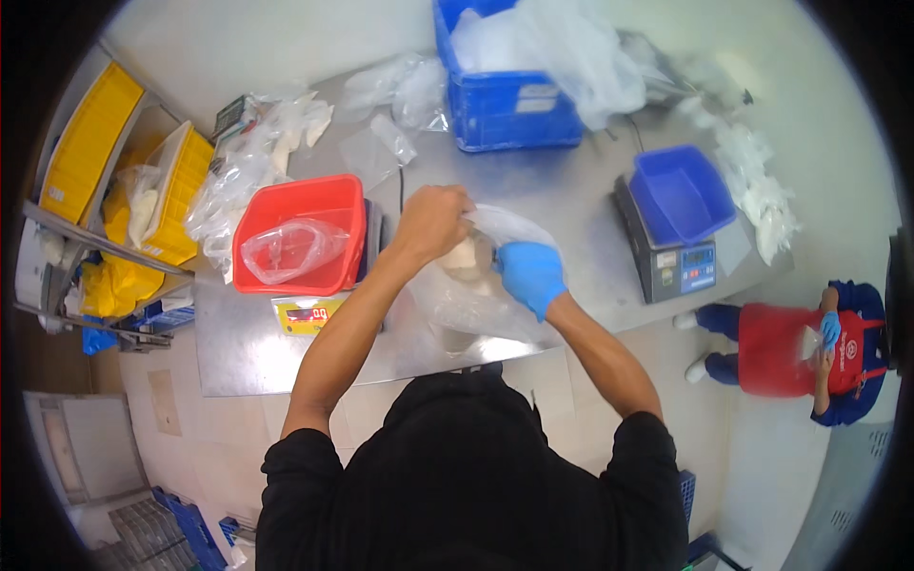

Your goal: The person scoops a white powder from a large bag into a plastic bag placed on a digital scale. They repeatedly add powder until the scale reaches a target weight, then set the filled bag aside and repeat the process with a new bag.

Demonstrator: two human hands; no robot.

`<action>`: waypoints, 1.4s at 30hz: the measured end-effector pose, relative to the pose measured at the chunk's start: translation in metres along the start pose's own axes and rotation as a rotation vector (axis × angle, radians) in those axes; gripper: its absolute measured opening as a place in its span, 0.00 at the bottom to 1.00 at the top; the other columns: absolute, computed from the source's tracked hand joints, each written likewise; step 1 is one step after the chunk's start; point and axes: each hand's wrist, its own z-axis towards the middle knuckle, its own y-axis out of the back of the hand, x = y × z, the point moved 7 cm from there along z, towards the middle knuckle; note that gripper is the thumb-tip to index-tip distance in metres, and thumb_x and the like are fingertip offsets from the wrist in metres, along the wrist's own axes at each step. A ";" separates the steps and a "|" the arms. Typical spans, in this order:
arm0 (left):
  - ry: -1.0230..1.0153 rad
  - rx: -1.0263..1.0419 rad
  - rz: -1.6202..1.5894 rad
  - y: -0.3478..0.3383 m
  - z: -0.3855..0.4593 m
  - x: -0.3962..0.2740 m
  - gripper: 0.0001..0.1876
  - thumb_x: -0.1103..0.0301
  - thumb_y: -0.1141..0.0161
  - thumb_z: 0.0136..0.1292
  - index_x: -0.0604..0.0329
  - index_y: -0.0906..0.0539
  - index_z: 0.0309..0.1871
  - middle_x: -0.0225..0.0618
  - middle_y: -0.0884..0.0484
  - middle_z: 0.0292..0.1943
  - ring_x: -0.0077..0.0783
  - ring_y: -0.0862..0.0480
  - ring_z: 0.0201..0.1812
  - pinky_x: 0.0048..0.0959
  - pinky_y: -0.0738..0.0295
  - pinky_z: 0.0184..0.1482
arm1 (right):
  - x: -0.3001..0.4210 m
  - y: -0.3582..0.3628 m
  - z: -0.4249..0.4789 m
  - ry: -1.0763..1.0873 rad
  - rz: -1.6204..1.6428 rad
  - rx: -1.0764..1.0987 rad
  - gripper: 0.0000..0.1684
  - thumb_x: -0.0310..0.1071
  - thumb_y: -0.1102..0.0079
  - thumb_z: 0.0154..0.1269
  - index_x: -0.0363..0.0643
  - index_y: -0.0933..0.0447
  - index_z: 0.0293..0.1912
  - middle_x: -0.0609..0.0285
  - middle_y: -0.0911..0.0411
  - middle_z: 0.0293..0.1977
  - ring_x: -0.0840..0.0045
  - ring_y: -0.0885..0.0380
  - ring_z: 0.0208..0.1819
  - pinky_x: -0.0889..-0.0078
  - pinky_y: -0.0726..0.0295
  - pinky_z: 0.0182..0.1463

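A clear plastic bag (475,307) with pale contents (464,258) lies on the steel table before me. My left hand (437,220), bare, pinches the upper left edge of the bag. My right hand (532,275), in a blue glove, is curled at the bag's right side, near its upper rim. Something small and dark shows at the glove's fingers; what they grip is hidden. To the left, a red plastic tub (300,196) rests on a scale with a yellow display panel (303,315). Inside the tub lies an opened clear bag (293,253).
At the back stands a blue crate (514,118) draped with plastic sheeting (557,57). A blue-violet tub (682,193) sits on a second scale (671,268) at right. Filled plastic bags (246,178) are heaped at left, beside shelving with yellow crates (175,196). A person (807,350) in a red apron stands at right.
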 end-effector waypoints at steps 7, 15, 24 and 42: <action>0.038 0.057 -0.081 0.005 0.010 0.005 0.13 0.75 0.38 0.48 0.58 0.16 0.40 0.41 0.18 0.44 0.48 0.17 0.43 0.42 0.23 0.45 | -0.005 -0.018 -0.007 -0.290 0.147 0.206 0.18 0.48 0.45 0.65 0.46 0.15 0.40 0.49 0.17 0.35 0.55 0.18 0.39 0.55 0.22 0.46; 0.030 -0.225 -0.223 0.055 -0.050 -0.024 0.26 0.72 0.31 0.52 0.52 0.29 0.53 0.48 0.35 0.61 0.55 0.27 0.59 0.43 0.29 0.59 | -0.019 -0.035 -0.030 -0.339 0.381 0.036 0.20 0.50 0.46 0.64 0.44 0.16 0.39 0.49 0.17 0.36 0.54 0.19 0.39 0.56 0.22 0.46; -0.060 -0.113 -0.075 0.027 -0.094 -0.026 0.17 0.77 0.36 0.52 0.58 0.18 0.48 0.51 0.35 0.65 0.53 0.28 0.61 0.43 0.32 0.64 | -0.019 -0.038 -0.040 -0.328 0.496 0.092 0.21 0.47 0.44 0.65 0.41 0.17 0.47 0.50 0.17 0.40 0.58 0.17 0.40 0.64 0.21 0.46; -0.009 -0.152 -0.100 0.166 -0.119 0.079 0.20 0.73 0.37 0.54 0.58 0.18 0.52 0.42 0.19 0.49 0.48 0.20 0.51 0.39 0.25 0.55 | 0.032 0.110 -0.114 -0.448 0.774 0.087 0.15 0.25 0.36 0.62 0.35 0.18 0.50 0.65 0.16 0.38 0.88 0.24 0.37 0.82 0.25 0.43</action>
